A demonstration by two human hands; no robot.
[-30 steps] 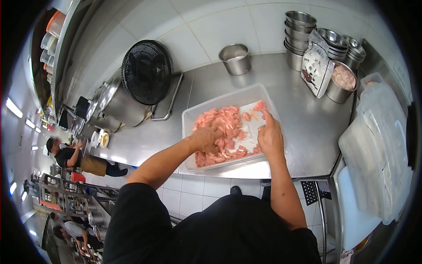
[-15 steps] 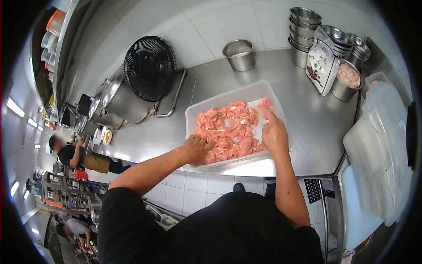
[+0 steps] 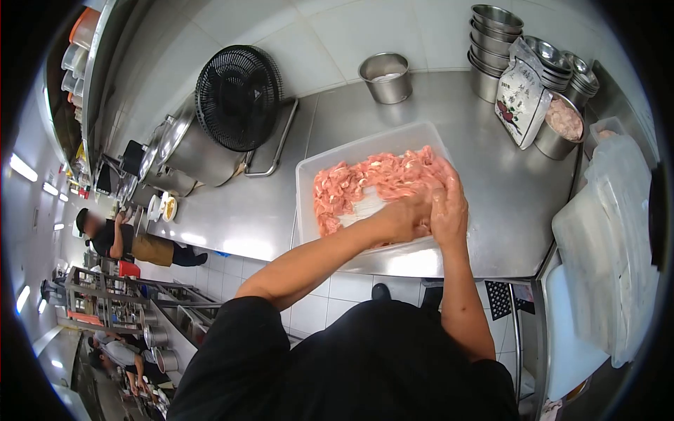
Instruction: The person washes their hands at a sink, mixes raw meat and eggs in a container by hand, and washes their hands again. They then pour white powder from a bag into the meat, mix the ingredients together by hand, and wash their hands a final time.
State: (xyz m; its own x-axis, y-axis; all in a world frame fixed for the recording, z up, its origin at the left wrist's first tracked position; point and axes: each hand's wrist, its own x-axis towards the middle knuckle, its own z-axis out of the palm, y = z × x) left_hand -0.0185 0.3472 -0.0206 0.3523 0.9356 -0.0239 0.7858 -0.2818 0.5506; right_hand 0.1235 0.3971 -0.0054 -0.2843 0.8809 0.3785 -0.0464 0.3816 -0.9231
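A clear plastic tub (image 3: 303, 203) stands on the steel counter with raw pink meat pieces (image 3: 344, 184) inside. The meat lies along the left side, the back and the right, and a bare patch of the tub's bottom shows in the middle. My left hand (image 3: 406, 217) is down in the front right part of the tub, against the meat, its fingers smeared by motion. Right beside it, my right hand (image 3: 451, 210) lies along the tub's right wall with fingers stretched toward the back, touching meat.
Behind the tub stands a steel pot (image 3: 386, 78). Stacked steel pots (image 3: 491, 52), a printed bag (image 3: 521, 102) and a pot of pale meat (image 3: 562, 123) fill the back right. A black fan (image 3: 239, 98) stands left, near large pots. Other people (image 3: 116, 238) work far left.
My left hand has swept from the tub's left front to the right, pushing meat along and baring the bottom. My right hand has moved slightly right, against the wall.
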